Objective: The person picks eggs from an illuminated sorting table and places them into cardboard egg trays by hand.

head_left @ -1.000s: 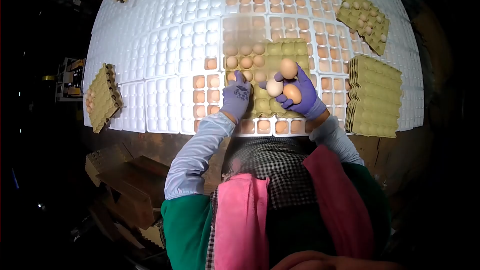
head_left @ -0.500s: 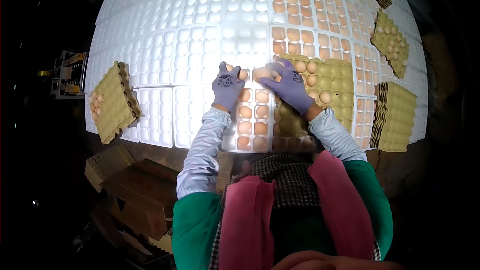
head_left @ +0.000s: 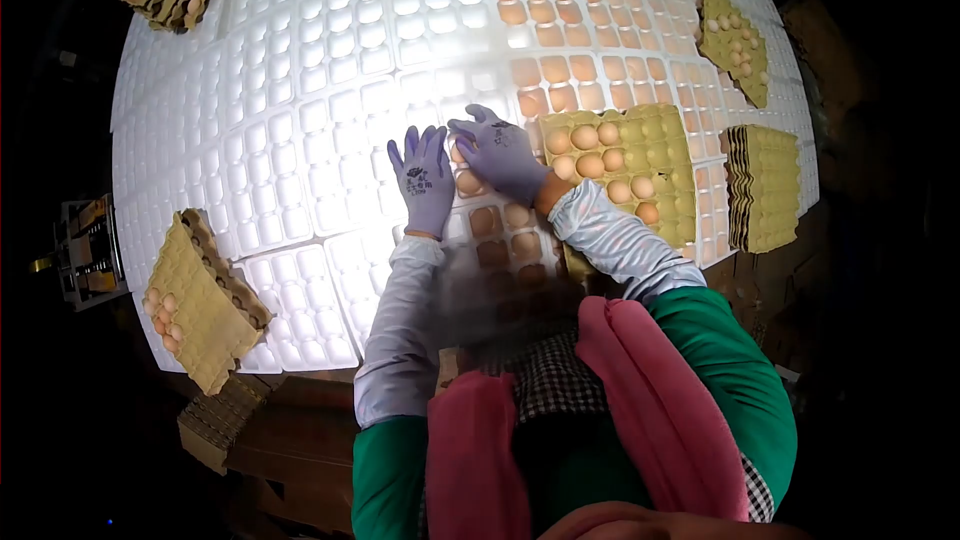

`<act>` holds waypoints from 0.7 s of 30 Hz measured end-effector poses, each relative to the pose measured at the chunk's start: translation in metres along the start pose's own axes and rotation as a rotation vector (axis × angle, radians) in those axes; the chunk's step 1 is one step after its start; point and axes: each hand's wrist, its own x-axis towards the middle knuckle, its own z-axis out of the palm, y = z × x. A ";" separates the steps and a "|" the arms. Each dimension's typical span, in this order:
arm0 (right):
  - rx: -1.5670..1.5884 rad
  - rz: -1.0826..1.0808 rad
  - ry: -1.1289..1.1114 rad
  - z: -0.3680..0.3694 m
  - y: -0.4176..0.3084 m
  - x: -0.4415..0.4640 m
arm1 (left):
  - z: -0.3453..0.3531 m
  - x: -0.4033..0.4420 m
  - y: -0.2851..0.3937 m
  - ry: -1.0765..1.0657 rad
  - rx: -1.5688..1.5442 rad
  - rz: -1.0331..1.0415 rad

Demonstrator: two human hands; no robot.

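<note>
My left hand, in a purple glove, lies flat with fingers spread over white plastic egg cells and holds nothing. My right hand, gloved alike, reaches across the tray cells just to its right, fingers extended and apart. Under and beside its fingers an egg sits in a cell. Nearer my body, more eggs fill the white plastic tray, partly in shadow. By my right forearm a pulp egg tray carries several brown eggs on its left side.
Rows of white plastic egg trays cover the table, with eggs in those at the upper right. A tilted pulp tray with eggs lies at left. Stacked pulp trays stand at right; others sit at the far corners. Cardboard boxes are below.
The view has turned and shifted. My left hand's fingers have straightened and spread. My right hand has moved left, closer to the left hand, and its fingers have extended.
</note>
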 end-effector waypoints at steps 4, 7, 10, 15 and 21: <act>-0.138 -0.067 0.178 0.007 0.038 0.035 | 0.019 -0.007 -0.006 -0.027 0.111 0.031; -0.061 -0.124 -0.121 -0.039 0.042 0.011 | 0.006 -0.007 0.000 0.009 0.015 0.012; 0.152 0.072 0.031 -0.123 0.060 -0.066 | -0.031 -0.011 0.045 -0.006 -0.358 0.013; 0.057 0.109 -0.073 -0.164 0.123 -0.180 | -0.018 -0.034 0.146 -0.340 -0.386 0.254; -0.083 -0.096 -0.030 -0.144 0.148 -0.196 | 0.019 -0.056 0.174 -0.342 -0.284 0.056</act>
